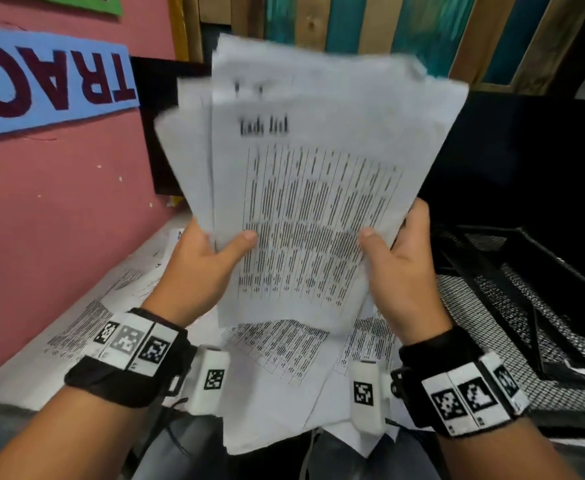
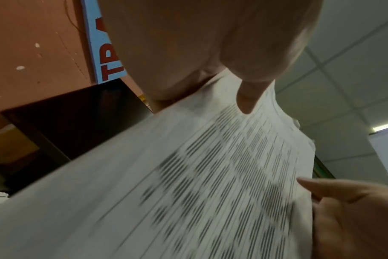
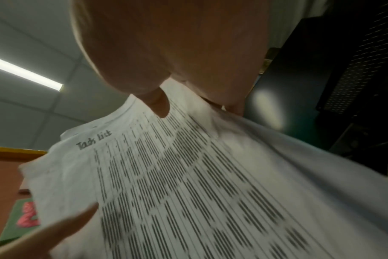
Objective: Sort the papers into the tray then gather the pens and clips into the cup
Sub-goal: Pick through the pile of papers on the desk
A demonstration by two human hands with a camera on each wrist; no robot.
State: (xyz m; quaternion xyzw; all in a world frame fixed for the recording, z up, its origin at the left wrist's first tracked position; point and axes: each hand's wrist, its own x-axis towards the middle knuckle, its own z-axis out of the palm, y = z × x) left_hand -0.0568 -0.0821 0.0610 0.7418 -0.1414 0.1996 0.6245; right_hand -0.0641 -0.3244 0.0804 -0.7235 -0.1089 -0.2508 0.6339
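I hold a fanned stack of printed papers (image 1: 305, 188) upright in front of me, headed "Task list". My left hand (image 1: 211, 251) grips its lower left edge, thumb on the front sheet. My right hand (image 1: 393, 251) grips the lower right edge the same way. In the left wrist view the papers (image 2: 188, 184) fill the frame under my left hand's thumb (image 2: 247, 99). The right wrist view shows the papers (image 3: 188, 184) pinched under my right hand's thumb (image 3: 159, 105). A black mesh tray (image 1: 513, 306) sits low on the right. No pens, clips or cup are in sight.
More printed sheets (image 1: 277, 362) lie spread on the surface below my hands, reaching left along a pink wall (image 1: 59, 202) with a blue sign (image 1: 48, 81). A dark box (image 1: 159, 133) stands behind the stack, wooden slats (image 1: 370, 22) beyond.
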